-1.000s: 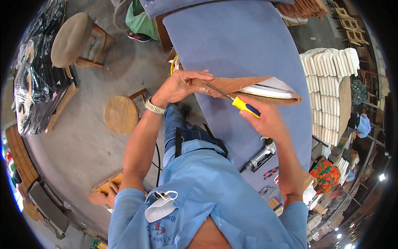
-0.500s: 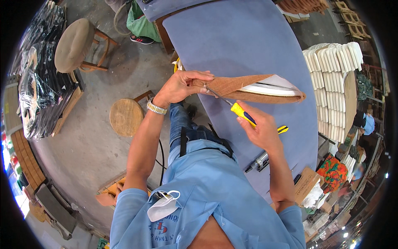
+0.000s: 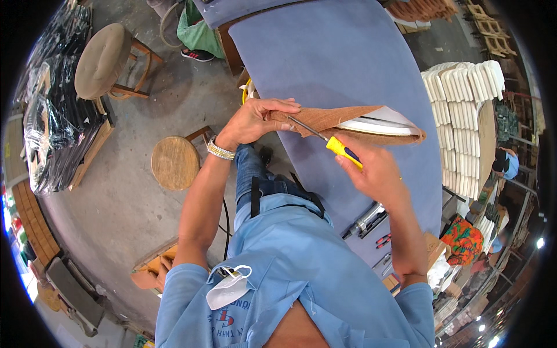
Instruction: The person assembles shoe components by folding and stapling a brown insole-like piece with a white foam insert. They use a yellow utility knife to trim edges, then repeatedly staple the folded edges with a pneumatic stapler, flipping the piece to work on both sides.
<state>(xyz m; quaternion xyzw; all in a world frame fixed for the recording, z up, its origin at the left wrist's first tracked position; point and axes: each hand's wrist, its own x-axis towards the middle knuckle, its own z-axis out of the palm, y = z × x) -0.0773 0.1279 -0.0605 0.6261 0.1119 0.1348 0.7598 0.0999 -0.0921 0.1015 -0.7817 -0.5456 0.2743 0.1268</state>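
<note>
My left hand [image 3: 255, 120] is closed on the left end of a long panel covered in brown fabric [image 3: 325, 118], thumb below and fingers above. A white inner layer [image 3: 377, 124] shows through the opening in the fabric toward the panel's right end. My right hand [image 3: 376, 171] grips a screwdriver [image 3: 343, 152] by its yellow and blue handle. The thin metal shaft points up and left, and its tip lies against the fabric close to my left thumb. The panel is held over the near part of a blue-grey padded table.
The blue-grey table [image 3: 342, 58] spreads beyond the panel. A metal air tool [image 3: 366, 220] and red-handled pliers [image 3: 383, 240] lie near my right forearm. White padded pieces [image 3: 464, 116] are stacked to the right. A round wooden stool [image 3: 175, 163] and a padded stool [image 3: 103, 61] stand left.
My right hand and the screwdriver have shifted slightly right and down. The pliers now show beside my forearm, while a yellow tool near my wrist is out of sight. My left hand stays put.
</note>
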